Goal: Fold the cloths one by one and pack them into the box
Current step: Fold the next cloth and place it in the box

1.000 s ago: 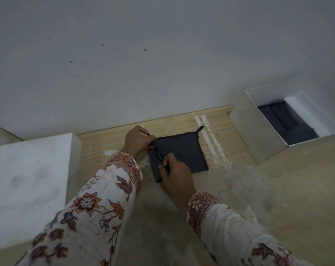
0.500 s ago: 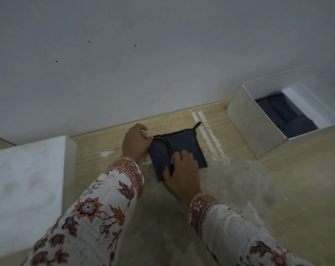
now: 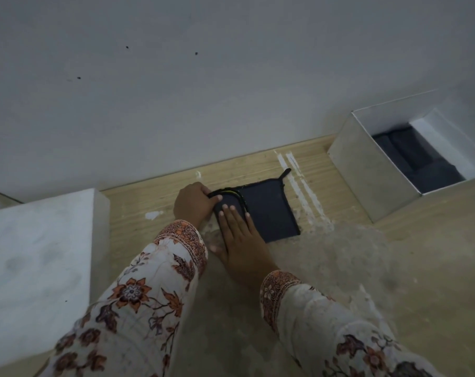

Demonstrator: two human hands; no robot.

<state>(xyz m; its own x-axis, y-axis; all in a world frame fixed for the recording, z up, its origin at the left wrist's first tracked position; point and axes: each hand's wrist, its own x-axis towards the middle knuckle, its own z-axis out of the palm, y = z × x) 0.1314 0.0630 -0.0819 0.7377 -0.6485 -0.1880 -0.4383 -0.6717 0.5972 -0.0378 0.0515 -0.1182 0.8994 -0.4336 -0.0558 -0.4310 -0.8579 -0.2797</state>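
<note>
Two hands work on one dark cloth (image 3: 269,210) that lies on the wooden table (image 3: 154,197), close to the pale wall (image 3: 231,77) at the far edge. The left hand (image 3: 194,204) curls over the cloth's far left corner, its grip pinching the turned-over edge, where a thin yellow-and-black trim shows along the fold. The right hand (image 3: 241,240) lies flat, fingers spread and pressed down on the folded left part of the cloth, with the fingertips (image 3: 232,207) just short of that trim. The right part of the cloth is bare and flat, and a small dark loop (image 3: 285,173) sticks out from its far right corner, beside two white streaks (image 3: 299,183) on the wood. Both arms wear white sleeves (image 3: 138,308) with a brown and orange flower print. To the right, well apart from the cloth, stands an open grey box (image 3: 367,170) against the wall; dark folded cloths (image 3: 413,161) lie in its bottom. At the left stands a white block (image 3: 37,254) with a smudged top. The near part of the table looks dusty and grey.
</note>
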